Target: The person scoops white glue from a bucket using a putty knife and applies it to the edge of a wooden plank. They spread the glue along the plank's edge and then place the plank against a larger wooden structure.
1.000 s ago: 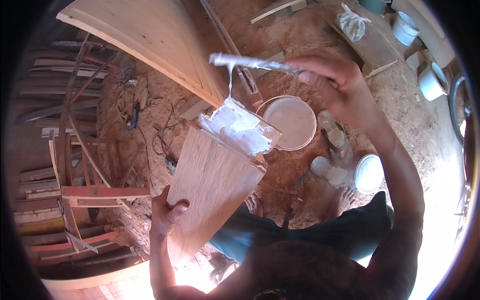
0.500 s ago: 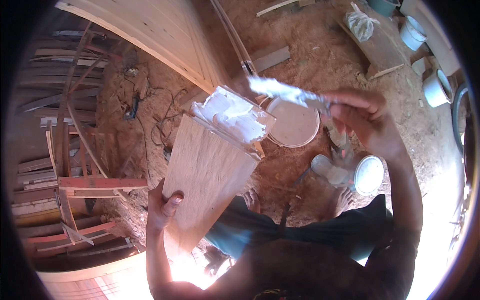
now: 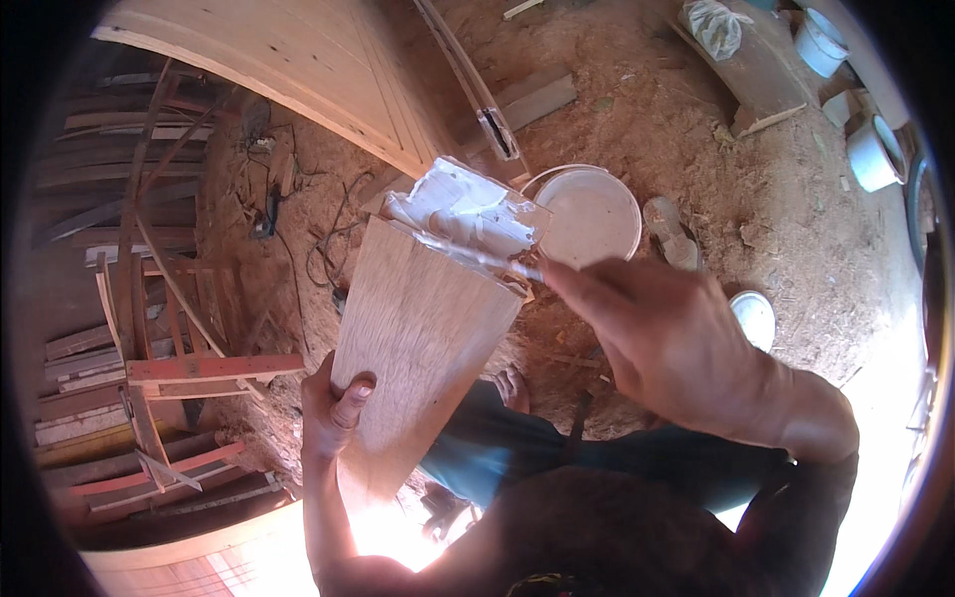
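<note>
My left hand point(image 3: 336, 408) grips a light wooden board point(image 3: 423, 318) by its left edge, thumb on top. Thick white paste point(image 3: 468, 209) covers a flat surface at the board's far end; whether that is part of the board or a separate piece I cannot tell. My right hand point(image 3: 671, 343) is closed on a putty knife point(image 3: 515, 267), whose handle is mostly hidden by the fingers. Its paste-smeared blade lies along the far edge of the board, just below the white paste.
A round pale bucket point(image 3: 587, 219) stands just beyond my right hand, with a sandal point(image 3: 671, 234) beside it. A large wooden panel point(image 3: 288, 70) slants in from upper left. Stacked lumber point(image 3: 129, 214) lines the left. Another bucket point(image 3: 875, 154) stands at right.
My right hand has come down and left, bringing the putty knife from the air above the bucket onto the board's far edge. My left hand keeps its hold on the board.
</note>
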`<state>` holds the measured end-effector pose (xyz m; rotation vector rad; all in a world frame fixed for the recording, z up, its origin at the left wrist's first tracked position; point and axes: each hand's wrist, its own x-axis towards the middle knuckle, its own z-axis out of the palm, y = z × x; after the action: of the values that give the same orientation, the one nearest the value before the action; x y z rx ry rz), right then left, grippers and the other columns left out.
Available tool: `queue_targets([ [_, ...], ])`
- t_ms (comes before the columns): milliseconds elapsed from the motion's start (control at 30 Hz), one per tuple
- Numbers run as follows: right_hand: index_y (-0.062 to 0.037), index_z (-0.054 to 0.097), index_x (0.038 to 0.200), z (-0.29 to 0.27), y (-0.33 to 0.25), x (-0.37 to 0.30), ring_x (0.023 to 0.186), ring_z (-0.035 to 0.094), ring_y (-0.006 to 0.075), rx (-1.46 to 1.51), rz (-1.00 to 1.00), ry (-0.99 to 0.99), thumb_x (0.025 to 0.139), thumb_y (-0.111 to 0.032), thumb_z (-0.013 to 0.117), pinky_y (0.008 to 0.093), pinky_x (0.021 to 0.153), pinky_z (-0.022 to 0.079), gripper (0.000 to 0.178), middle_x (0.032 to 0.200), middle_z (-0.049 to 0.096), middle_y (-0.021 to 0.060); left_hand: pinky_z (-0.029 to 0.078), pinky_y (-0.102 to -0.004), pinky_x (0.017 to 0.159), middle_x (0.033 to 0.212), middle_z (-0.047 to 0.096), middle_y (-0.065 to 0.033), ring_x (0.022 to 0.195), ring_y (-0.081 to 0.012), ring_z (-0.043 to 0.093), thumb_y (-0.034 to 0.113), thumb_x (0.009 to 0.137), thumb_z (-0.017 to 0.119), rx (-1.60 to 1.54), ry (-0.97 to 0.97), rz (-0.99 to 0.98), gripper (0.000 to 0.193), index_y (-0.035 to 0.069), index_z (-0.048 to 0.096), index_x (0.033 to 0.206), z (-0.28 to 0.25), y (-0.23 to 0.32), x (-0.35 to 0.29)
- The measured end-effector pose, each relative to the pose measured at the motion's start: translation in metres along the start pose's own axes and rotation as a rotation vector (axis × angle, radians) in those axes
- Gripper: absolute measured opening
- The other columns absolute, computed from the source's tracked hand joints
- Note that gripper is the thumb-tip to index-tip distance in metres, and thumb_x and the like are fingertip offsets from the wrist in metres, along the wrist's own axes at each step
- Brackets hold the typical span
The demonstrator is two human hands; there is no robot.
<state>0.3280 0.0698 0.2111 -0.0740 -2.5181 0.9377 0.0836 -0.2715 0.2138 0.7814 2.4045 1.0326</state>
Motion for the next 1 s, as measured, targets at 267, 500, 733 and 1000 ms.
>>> queue_targets([
  [267,-0.0022,0.073,0.135,-0.028,0.021,-0.041,0.079,0.075,0.0315,0.202,0.038,0.039,0.083,0.014,0.071,0.0411,0.066,0.061,0.055,0.1,0.075,0.0198,0.041,-0.0242,0.06,0.075,0.063,0.0027,0.068,-0.0047,0.052,0.072,0.087,0.084,0.021,0.022,-0.011,0.079,-0.003,0.071,0.109,-0.003,0.006,-0.007],
  [500,-0.0016,0.077,0.125,-0.023,0.036,0.031,0.087,0.073,0.029,-0.228,-0.284,0.199,0.079,0.011,0.074,0.0402,0.072,0.061,0.047,0.104,0.074,0.0118,0.044,-0.022,0.059,0.077,0.07,0.0007,0.068,-0.0029,0.056,0.071,0.082,0.089,-0.006,-0.075,-0.049,0.084,-0.005,0.071,0.113,-0.001,0.019,-0.003],
  [733,-0.0009,0.077,0.125,-0.023,0.042,0.062,0.087,0.071,0.0334,-0.123,-0.272,0.236,0.08,0.011,0.071,0.0428,0.077,0.061,0.047,0.101,0.072,0.0138,0.046,-0.0211,0.058,0.079,0.076,-0.0036,0.066,-0.0038,0.061,0.069,0.082,0.088,0.005,-0.11,-0.074,0.083,-0.005,0.071,0.114,0.0,0.021,-0.009],
  [1000,-0.0058,0.079,0.127,-0.054,0.072,-0.035,0.087,0.074,0.0292,0.022,-0.081,-0.067,0.08,0.015,0.068,0.0405,0.073,0.06,0.053,0.103,0.074,0.0146,0.04,-0.0228,0.053,0.067,0.067,0.0001,0.06,-0.0031,0.053,0.071,0.083,0.087,0.038,-0.116,-0.06,0.083,-0.005,0.07,0.111,-0.003,0.012,-0.001],
])
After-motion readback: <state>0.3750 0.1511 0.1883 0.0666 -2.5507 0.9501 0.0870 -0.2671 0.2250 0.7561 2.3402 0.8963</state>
